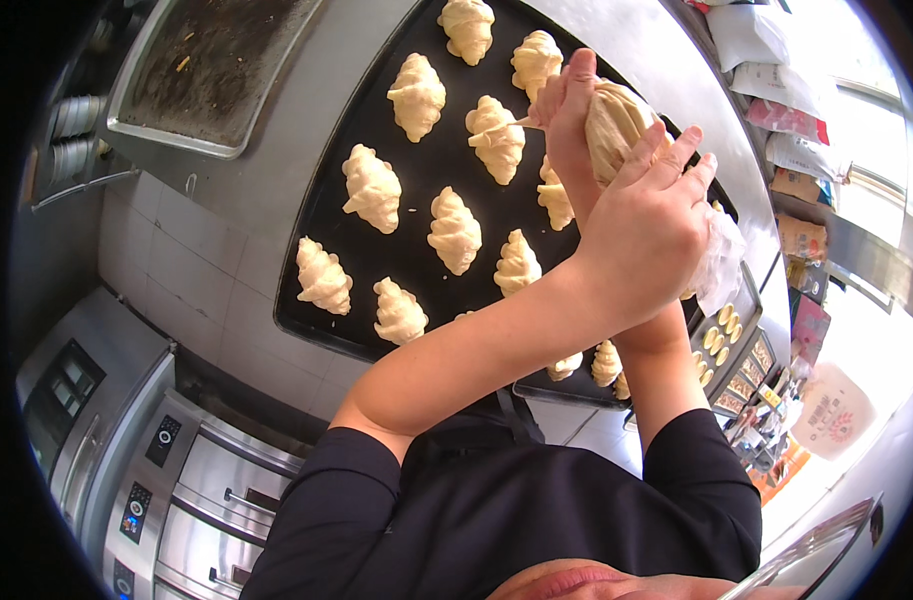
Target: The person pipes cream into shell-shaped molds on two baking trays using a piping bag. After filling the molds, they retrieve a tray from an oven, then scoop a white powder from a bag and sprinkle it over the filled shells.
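My left hand (647, 225) crosses over my right forearm and lies on the rear of a plastic piping bag (620, 127) full of pale tan filling. Nearer the tip, my right hand (569, 101) is closed round the bag's front. The tip points left over a croissant-shaped dough piece (496, 140), where a thin pale strand lies across its top. Other ridged dough pieces, such as one at the left (371, 187), sit spaced out on a black baking tray (419, 289). The bag's loose clear end (719, 259) sticks out beyond my left hand. My forearms hide part of the tray.
A stained metal tray (257, 97) rests at the upper left of the steel worktop (306, 82). A second dark tray (569, 391) with smaller dough pieces is at the lower right, near a tray of small yellow oval pieces (719, 345). Deck ovens (223, 480) stand lower left; filled bags line the right.
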`<control>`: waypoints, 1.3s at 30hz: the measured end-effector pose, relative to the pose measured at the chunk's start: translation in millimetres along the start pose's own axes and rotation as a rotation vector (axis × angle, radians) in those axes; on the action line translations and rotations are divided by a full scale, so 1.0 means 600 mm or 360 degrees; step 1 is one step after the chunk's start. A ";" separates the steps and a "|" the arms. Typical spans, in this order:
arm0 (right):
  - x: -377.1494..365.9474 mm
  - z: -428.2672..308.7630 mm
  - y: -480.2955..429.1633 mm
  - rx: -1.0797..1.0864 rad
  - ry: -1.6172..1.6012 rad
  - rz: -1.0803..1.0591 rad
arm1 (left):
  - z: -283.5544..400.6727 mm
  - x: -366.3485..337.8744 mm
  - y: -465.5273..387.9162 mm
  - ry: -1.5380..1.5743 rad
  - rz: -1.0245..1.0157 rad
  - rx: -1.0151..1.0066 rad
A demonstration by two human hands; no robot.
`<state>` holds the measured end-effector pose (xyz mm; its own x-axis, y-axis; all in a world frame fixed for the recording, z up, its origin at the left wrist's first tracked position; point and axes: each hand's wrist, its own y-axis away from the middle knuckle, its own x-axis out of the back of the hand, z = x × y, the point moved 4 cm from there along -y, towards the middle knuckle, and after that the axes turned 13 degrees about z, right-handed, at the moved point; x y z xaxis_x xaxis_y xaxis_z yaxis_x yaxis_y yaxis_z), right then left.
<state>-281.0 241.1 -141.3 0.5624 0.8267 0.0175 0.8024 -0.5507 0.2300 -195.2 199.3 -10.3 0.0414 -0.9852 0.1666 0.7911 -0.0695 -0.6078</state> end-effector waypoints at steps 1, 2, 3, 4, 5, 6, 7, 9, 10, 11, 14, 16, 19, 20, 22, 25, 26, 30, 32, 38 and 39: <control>-0.006 0.001 0.005 0.0027 -0.0057 -0.0153 | 0.001 0.004 0.001 0.0006 -0.0007 -0.0031; -0.009 0.004 0.013 0.0047 -0.0115 -0.0302 | 0.006 0.007 0.004 0.0005 -0.0022 -0.0035; -0.012 0.006 0.018 0.0067 -0.0175 -0.0448 | 0.008 0.010 0.007 0.0008 -0.0032 -0.0044; -0.008 0.007 0.017 0.0073 -0.0236 -0.0448 | 0.008 0.012 0.009 0.0006 -0.0019 -0.0035; -0.002 0.008 0.018 0.0080 -0.0297 -0.0450 | 0.009 0.014 0.010 0.0005 0.0001 -0.0028; 0.010 0.006 0.010 0.0070 -0.0356 -0.0308 | 0.009 0.015 0.012 0.0004 0.0020 -0.0019; 0.025 0.002 0.003 0.0058 -0.0410 -0.0165 | 0.013 0.015 0.014 0.0064 0.0013 -0.0013; 0.055 -0.010 -0.011 0.0082 -0.0480 0.0066 | 0.020 0.013 0.018 0.0178 0.0013 0.0004; 0.073 -0.017 -0.010 0.0102 -0.0497 0.0082 | 0.034 0.008 0.022 0.0216 -0.0045 -0.0021; 0.094 -0.027 -0.002 0.0174 -0.0479 0.0037 | 0.048 0.005 0.027 0.0247 -0.0075 -0.0036; 0.159 -0.031 0.024 0.0254 -0.0225 0.0211 | 0.084 -0.002 0.049 0.0329 -0.0186 -0.0067; 0.171 -0.008 0.039 0.0262 -0.0039 0.0119 | 0.087 -0.004 0.061 0.0298 -0.0154 -0.0059; 0.191 0.022 0.049 0.0232 -0.0007 0.0155 | 0.088 -0.007 0.076 0.0328 -0.0165 -0.0016; 0.198 0.028 0.050 0.0223 -0.0156 0.0203 | 0.091 -0.007 0.081 0.0354 -0.0190 -0.0018; 0.204 0.038 0.061 0.0153 -0.0312 0.0157 | 0.107 -0.010 0.089 0.0409 -0.0296 -0.0030; 0.228 0.037 0.106 0.0324 -0.0240 0.0265 | 0.146 -0.016 0.101 0.0489 -0.0441 0.0004; 0.240 0.032 0.125 0.0448 -0.0362 0.0305 | 0.159 -0.020 0.107 0.0537 -0.0492 -0.0025; 0.292 0.037 0.179 0.0026 -0.1086 0.0243 | 0.216 -0.047 0.142 0.0724 -0.0705 -0.0001; 0.337 0.033 0.194 -0.0061 -0.1076 0.0298 | 0.233 -0.075 0.162 0.0758 -0.0807 -0.0001; 0.510 -0.003 0.080 0.0156 -0.0889 0.0669 | 0.247 -0.218 0.188 0.0695 -0.0823 -0.0016; 0.524 -0.009 0.045 0.0165 -0.0859 0.0649 | 0.243 -0.244 0.183 0.0648 -0.0807 -0.0045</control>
<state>-83.7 486.9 -124.5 0.8229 0.3922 -0.4110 0.5051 -0.8363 0.2133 -25.4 358.7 11.6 -0.5720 -0.8092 0.1338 0.6350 -0.5402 -0.5522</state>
